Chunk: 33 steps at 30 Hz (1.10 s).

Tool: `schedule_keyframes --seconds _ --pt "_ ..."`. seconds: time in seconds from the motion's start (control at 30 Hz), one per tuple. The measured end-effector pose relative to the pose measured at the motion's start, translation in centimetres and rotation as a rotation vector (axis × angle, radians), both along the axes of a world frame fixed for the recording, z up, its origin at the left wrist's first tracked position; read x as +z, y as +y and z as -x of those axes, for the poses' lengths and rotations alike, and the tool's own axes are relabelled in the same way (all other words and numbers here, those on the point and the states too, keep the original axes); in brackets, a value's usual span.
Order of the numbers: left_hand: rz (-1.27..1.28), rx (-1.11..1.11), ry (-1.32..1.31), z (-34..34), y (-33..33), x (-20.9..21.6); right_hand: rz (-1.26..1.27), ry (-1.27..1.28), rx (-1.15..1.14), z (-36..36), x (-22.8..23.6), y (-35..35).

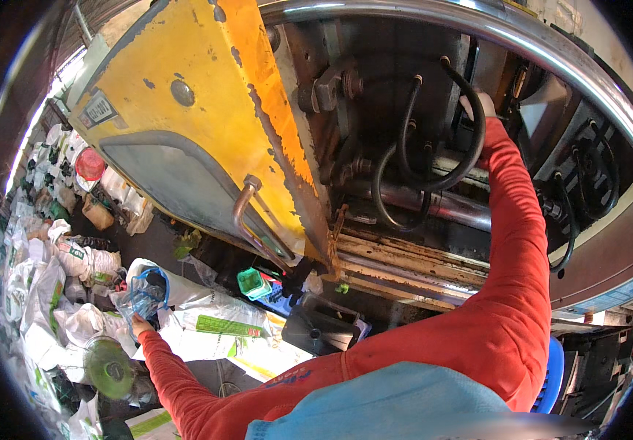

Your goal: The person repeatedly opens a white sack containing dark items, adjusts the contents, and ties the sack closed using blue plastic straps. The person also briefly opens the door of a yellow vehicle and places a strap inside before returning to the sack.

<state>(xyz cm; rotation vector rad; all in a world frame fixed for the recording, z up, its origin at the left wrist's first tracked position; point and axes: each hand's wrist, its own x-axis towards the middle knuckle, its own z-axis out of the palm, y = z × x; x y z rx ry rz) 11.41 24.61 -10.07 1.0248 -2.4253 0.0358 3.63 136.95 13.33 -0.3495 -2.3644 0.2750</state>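
As one left hand (pixel 140 325) grips one blue-edged plastic (pixel 139 298); one right hand (pixel 480 106), grip unclear

2 hands (pixel 480 107); 1 yellow door (pixel 203 55); 1 metal handle (pixel 241 214)

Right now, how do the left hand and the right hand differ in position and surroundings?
Position: the left hand is out to the left, among white sacks; the right hand is inside the machine's dark opening.

Nearest things: the left hand is at a blue-edged clear plastic item; the right hand is beside a black hose.

Shared: both are bare and come out of red sleeves.
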Motion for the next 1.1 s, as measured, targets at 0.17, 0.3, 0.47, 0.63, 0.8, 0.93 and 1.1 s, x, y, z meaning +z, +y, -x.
schedule_keyframes --seconds 0.17,0.3,0.47,0.63,0.8,0.93,1.1 --pt "0.104 -0.175 0.152 -0.1 -0.6 -0.3 0.012 0.104 -0.051 -0.1 -0.2 -0.2" --pt "0.071 -0.227 0.183 -0.9 0.4 0.4 -0.053 0.102 -0.002 -0.6 -0.3 0.6" --pt "0.063 -0.266 0.127 -1.1 0.7 0.5 -0.094 0.217 -0.237 -4.7 0.9 3.9" --pt "-0.046 -0.270 0.085 -0.4 -2.2 -0.8 -0.193 -0.020 -0.445 -14.8 3.5 4.0" --pt "-0.183 -0.298 -0.034 -0.5 -5.1 -1.5 -0.045 0.067 -0.285 -32.1 2.6 -5.7" --pt "0.010 -0.353 0.304 -2.2 -2.7 -0.9 0.322 0.081 -0.052 -43.1 -1.4 -17.5" --pt "-0.249 -0.520 0.488 -4.3 2.5 1.2 0.221 -0.278 0.337 -44.3 -11.8 -34.9"
